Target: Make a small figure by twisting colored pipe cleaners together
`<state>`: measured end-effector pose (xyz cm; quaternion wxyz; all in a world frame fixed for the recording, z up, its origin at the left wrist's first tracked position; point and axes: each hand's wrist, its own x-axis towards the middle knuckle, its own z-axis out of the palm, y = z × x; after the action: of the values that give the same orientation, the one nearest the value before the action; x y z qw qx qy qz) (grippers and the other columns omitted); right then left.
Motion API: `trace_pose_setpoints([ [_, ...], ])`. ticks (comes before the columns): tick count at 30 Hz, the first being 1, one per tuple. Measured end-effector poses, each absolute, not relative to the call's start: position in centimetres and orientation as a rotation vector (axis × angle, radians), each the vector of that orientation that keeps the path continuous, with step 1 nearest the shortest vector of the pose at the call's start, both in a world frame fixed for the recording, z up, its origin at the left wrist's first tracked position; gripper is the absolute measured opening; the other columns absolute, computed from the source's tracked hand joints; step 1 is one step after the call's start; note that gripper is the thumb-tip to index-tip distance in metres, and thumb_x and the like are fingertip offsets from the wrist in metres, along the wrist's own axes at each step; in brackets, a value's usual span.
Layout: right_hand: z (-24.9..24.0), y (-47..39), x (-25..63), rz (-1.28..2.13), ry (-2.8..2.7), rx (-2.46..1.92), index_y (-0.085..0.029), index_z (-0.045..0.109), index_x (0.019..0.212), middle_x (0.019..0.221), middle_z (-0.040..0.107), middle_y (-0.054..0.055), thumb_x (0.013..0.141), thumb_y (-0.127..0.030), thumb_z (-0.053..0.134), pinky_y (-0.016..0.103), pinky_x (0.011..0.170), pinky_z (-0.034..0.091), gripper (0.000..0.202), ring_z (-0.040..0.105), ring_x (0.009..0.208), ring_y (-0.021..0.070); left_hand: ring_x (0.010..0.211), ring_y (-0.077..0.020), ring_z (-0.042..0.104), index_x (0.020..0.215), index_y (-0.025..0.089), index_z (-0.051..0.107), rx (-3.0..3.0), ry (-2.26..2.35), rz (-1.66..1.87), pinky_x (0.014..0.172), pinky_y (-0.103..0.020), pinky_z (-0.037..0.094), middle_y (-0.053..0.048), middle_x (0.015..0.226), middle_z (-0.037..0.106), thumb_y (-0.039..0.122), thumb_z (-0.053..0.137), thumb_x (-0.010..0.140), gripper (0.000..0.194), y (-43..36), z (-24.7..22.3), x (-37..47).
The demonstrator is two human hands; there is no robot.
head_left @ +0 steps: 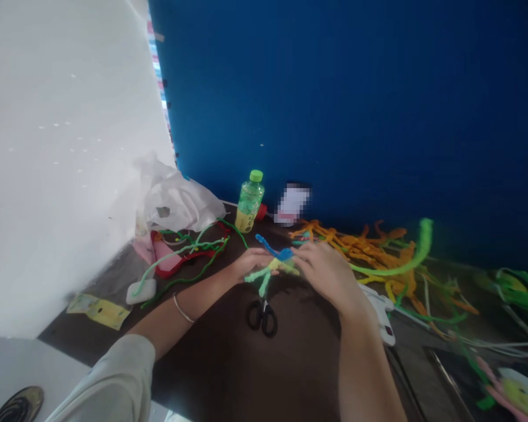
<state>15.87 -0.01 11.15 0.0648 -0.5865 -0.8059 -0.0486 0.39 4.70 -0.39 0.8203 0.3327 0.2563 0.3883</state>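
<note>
I have the left hand (pixel 253 262) and right hand (pixel 323 272) partly curled, fingertips pinching a blue, yellow and pale-green pipe-cleaner piece (pixel 274 265) between them, over the middle of the table (pixel 246 375), beyond the black-handled scissors (pixel 268 322). I judge this a shaping step; the next move calls for a steady pinch. Far off, the green-capped bottle (pixel 250 202) bears a label (pixel 245 221) too blurred for me to read.

A craft corner, its table (pixel 286 369) bearing scissors (pixel 264 305) and orange fuzzy stems (pixel 361 252).
</note>
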Motion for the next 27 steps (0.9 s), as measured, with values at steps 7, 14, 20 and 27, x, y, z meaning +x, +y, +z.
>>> trace_pose_setpoints([
  [7,11.0,0.3,15.7,0.062,-2.265,-1.887,-0.024,0.066,0.073,0.082,0.066,0.005,0.079,-0.029,0.049,0.027,0.057,0.035,0.02,0.059,0.075,0.0194,0.076,-0.0223,0.065,0.087,0.008,0.063,0.68,0.497,0.857,0.077,-0.039,0.049,-0.01,0.076,0.067,0.015,0.071,0.06,0.029,4.4,-0.1,0.4],
  [14,10.1,0.7,15.1,0.191,-2.103,-1.834,-0.021,0.061,0.078,0.074,0.066,0.004,0.079,-0.03,0.046,0.025,0.057,0.036,0.017,0.06,0.069,0.0185,0.079,-0.0234,0.064,0.083,0.008,0.06,0.615,0.467,0.917,0.082,-0.043,0.047,-0.01,0.076,0.067,0.011,0.067,0.063,0.022,4.6,-0.1,0.5],
  [20,7.8,1.4,14.5,0.308,-2.056,-1.744,-0.022,0.059,0.076,0.077,0.066,0.004,0.077,-0.03,0.046,0.026,0.062,0.04,0.015,0.06,0.074,0.0186,0.07,-0.0177,0.064,0.071,0.008,0.056,0.604,0.5,0.972,0.085,-0.043,0.045,-0.005,0.064,0.064,0.01,0.067,0.061,0.015,4.7,-0.4,0.5],
  [27,5.6,1.0,13.9,0.185,-1.876,-1.671,-0.021,0.058,0.074,0.074,0.066,0.004,0.078,-0.031,0.045,0.028,0.064,0.043,0.016,0.061,0.07,0.0192,0.072,-0.0167,0.063,0.076,0.01,0.058,0.596,0.471,1.01,0.081,-0.033,0.047,-0.007,0.075,0.065,0.018,0.068,0.063,0.018,4.7,-0.3,0.4],
])
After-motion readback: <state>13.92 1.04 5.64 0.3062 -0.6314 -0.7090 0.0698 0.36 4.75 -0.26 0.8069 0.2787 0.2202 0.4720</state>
